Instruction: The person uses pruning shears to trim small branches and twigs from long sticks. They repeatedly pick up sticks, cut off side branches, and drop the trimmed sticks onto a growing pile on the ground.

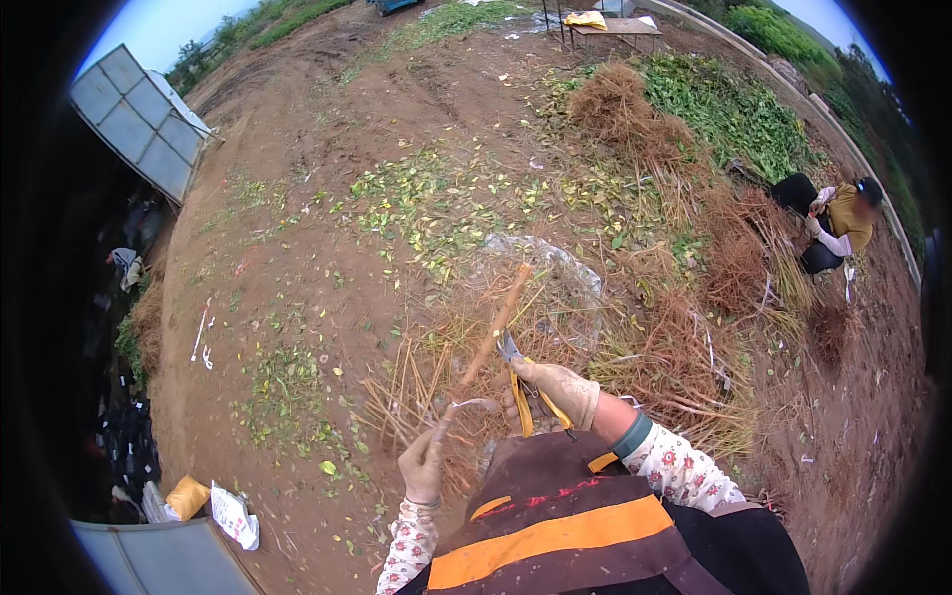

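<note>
My left hand (421, 468), in a pale glove, is closed round the lower end of a bare brown stick (499, 322) that slants up and to the right. A whitish strip (477, 404) is round the stick a little above that hand and hangs loose to the right. In my right hand (560, 389), also gloved, is a pair of pruning shears (522, 402) with yellow handles. The shears' metal blades are at the stick's right side, near its middle; whether they touch it I cannot tell. Beneath lie loose thin twigs (407, 382).
A clear plastic sheet (567, 260) lies beyond the twigs. Right of it are heaps of reddish roots and stems (679, 347) and a green leaf pile (729, 109). Another person (838, 223) crouches at far right. At left are metal gates (139, 114) and a white sack (234, 518).
</note>
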Motion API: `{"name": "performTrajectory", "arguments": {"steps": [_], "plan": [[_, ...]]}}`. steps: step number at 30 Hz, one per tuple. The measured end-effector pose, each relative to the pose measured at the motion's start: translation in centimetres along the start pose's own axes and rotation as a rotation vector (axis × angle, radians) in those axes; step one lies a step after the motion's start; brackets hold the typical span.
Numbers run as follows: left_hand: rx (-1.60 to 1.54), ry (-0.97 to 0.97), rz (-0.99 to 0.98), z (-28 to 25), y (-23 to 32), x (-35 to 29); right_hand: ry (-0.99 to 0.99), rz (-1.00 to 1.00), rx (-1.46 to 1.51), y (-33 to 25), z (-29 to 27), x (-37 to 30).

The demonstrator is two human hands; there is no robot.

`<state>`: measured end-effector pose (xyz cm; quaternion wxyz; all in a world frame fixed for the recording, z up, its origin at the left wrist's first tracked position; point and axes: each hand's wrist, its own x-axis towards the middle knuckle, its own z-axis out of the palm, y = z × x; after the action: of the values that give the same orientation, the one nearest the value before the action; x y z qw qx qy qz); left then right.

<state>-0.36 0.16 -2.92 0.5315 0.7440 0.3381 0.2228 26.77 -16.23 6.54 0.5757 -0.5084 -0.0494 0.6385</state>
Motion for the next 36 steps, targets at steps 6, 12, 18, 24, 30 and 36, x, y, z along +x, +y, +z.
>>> {"name": "performTrajectory", "arguments": {"steps": [6, 12, 18, 24, 30, 36], "plan": [[0.039, -0.068, 0.066, -0.3, 2.2, 0.1, -0.166, -0.115, 0.309, 0.9, -1.0, -0.3], [-0.364, -0.421, -0.253, -2.0, 2.1, 1.9, -0.332, -0.398, 0.355, -1.3, -1.5, -1.0], [-0.423, -0.525, -0.341, -3.4, 1.7, 2.5, -0.282, -0.392, 0.095, -4.3, -1.3, -1.8], [-0.431, -0.533, -0.342, -3.1, 2.8, 2.6, -0.355, -0.383, 0.317, -4.0, -1.6, -2.0], [-0.387, -0.382, -0.260, -2.6, 1.0, 3.2, -0.090, -0.318, 0.288, -2.4, -1.6, -3.2], [-0.331, -0.387, -0.130, -2.3, 1.2, 3.7, 0.137, -0.290, 0.034, -4.6, 0.1, -2.7]]}}
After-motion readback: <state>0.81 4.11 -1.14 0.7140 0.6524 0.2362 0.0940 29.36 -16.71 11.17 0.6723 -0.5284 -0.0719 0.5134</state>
